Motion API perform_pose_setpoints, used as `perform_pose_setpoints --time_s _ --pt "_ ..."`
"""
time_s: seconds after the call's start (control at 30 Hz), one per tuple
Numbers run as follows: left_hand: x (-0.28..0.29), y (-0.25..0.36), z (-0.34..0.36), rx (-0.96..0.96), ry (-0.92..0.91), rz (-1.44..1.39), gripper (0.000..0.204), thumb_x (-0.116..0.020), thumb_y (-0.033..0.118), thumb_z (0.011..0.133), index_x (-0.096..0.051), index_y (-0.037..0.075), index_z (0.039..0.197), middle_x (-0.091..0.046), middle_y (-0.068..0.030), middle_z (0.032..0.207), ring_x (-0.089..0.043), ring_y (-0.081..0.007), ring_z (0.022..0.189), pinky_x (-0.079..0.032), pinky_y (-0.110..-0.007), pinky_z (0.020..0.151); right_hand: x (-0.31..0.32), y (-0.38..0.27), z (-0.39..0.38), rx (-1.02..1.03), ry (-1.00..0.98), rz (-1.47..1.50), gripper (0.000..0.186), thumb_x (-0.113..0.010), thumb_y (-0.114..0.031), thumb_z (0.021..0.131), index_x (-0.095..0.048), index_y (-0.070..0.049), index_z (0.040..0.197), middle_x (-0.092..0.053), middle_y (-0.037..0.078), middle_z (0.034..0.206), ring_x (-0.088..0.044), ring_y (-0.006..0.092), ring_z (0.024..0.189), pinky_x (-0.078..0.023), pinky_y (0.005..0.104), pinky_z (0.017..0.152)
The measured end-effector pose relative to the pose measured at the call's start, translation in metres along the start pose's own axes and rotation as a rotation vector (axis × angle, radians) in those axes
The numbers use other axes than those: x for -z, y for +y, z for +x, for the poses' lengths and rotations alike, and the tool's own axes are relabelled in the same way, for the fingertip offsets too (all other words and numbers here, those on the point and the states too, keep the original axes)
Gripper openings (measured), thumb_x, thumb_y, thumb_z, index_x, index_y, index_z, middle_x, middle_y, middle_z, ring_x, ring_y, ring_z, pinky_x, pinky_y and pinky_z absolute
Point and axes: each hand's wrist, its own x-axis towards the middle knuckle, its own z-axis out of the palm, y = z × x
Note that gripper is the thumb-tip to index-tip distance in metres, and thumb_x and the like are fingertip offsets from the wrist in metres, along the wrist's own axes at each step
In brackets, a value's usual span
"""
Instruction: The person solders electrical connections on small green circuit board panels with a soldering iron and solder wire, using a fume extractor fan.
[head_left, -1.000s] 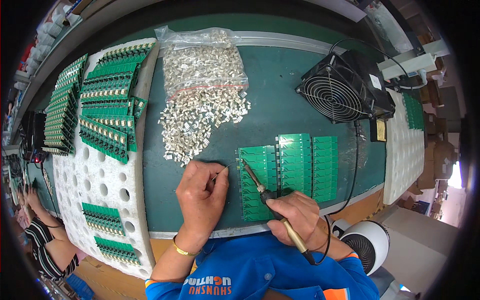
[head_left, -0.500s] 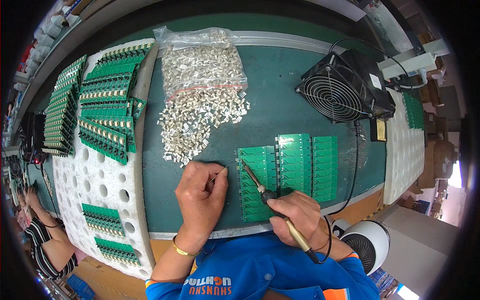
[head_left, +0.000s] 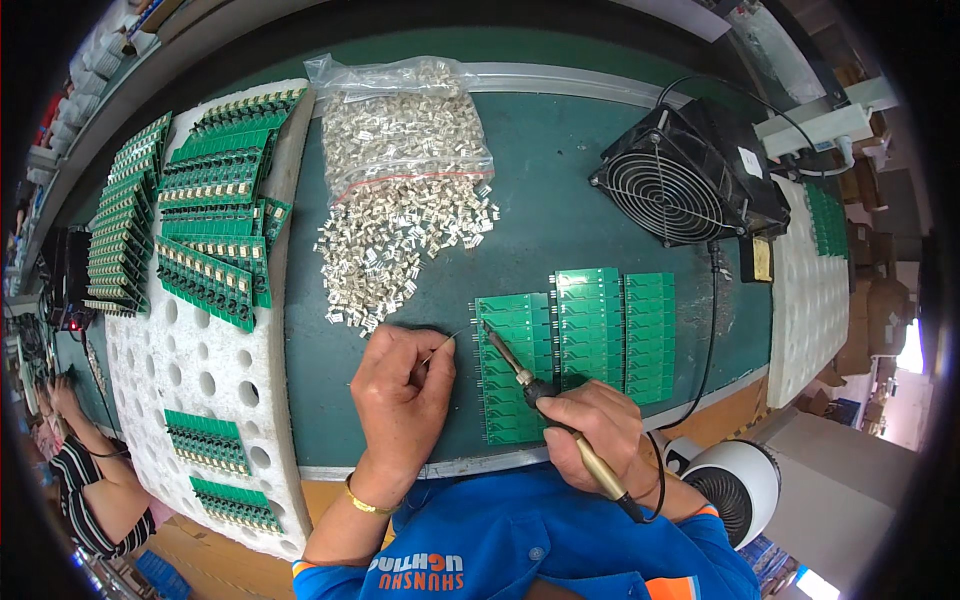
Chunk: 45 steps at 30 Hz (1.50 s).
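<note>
My right hand (head_left: 598, 432) grips a soldering iron (head_left: 542, 396) with a black and gold handle. Its tip points up and left, over the left edge of a green circuit board panel (head_left: 516, 412); whether it touches cannot be made out. Between the thumb and fingers of my left hand (head_left: 405, 388), a thin solder wire (head_left: 441, 346) is pinched, its end reaching toward the same board edge near the iron's tip. Two more green panels, a middle one (head_left: 588, 325) and a right one (head_left: 650, 335), lie flat alongside.
Small white connectors (head_left: 375, 255) spill from a clear plastic bag (head_left: 405, 130) behind my left hand. A black fan (head_left: 680, 185) stands at the back right. On the left, a white foam board (head_left: 190, 360) carries stacked circuit boards (head_left: 215, 190). Another person's arm (head_left: 90, 430) shows at far left.
The soldering iron's tip and the solder wire have barely shifted at the board's left edge. Both hands keep their grips, and the panels stay put.
</note>
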Motion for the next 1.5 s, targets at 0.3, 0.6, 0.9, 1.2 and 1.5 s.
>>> perform_pose_setpoints --time_s 0.3,0.6,0.9,1.2,1.5 --pt "0.0005 0.0003 0.0001 -0.011 -0.005 0.007 0.008 -0.075 -0.003 0.081 -0.068 0.002 0.081 -0.056 -0.0016 0.075 -0.049 -0.0066 0.059 -0.038 -0.022 0.05 -0.001 0.0022 -0.0023 -0.048 0.043 0.056 0.023 -0.073 -0.005 0.078 -0.067 0.003 0.099 -0.066 0.015 0.075 -0.064 0.0275 0.06 -0.05 0.0355 0.055" --pt "0.001 -0.0001 0.0009 -0.012 -0.022 0.015 0.008 -0.075 -0.003 0.081 -0.069 0.002 0.081 -0.056 -0.0019 0.074 -0.051 -0.0066 0.059 -0.039 -0.021 0.05 0.0001 0.0019 -0.0016 -0.049 0.036 0.046 0.022 -0.072 -0.004 0.077 -0.068 0.003 0.097 -0.066 0.014 0.074 -0.064 0.0273 0.06 -0.05 0.0351 0.055" --pt "0.0006 0.0009 0.0011 -0.015 -0.004 0.016 0.008 -0.075 -0.003 0.08 -0.068 0.002 0.081 -0.056 -0.0018 0.073 -0.048 -0.0069 0.058 -0.037 -0.022 0.05 -0.0011 0.0012 -0.0016 0.003 0.022 -0.005 0.026 -0.074 -0.005 0.076 -0.068 0.003 0.1 -0.065 0.013 0.072 -0.064 0.0259 0.059 -0.049 0.0347 0.054" --pt "0.0014 0.001 0.0006 0.011 -0.009 0.01 0.009 -0.076 -0.002 0.08 -0.068 0.002 0.081 -0.056 -0.0014 0.073 -0.048 -0.0071 0.058 -0.037 -0.022 0.051 0.0003 -0.0006 -0.0008 0.0 0.009 -0.003 0.026 -0.074 -0.006 0.078 -0.068 0.002 0.102 -0.065 0.013 0.074 -0.063 0.0254 0.06 -0.049 0.0348 0.054" --pt "0.001 0.0014 0.0011 -0.003 -0.024 0.017 0.009 -0.076 -0.003 0.08 -0.068 0.002 0.081 -0.055 -0.0012 0.073 -0.048 -0.0068 0.058 -0.037 -0.022 0.051 -0.0008 0.0008 -0.0027 -0.008 0.022 0.001 0.025 -0.073 -0.008 0.079 -0.068 0.002 0.101 -0.064 0.013 0.073 -0.063 0.0262 0.06 -0.049 0.0347 0.054"
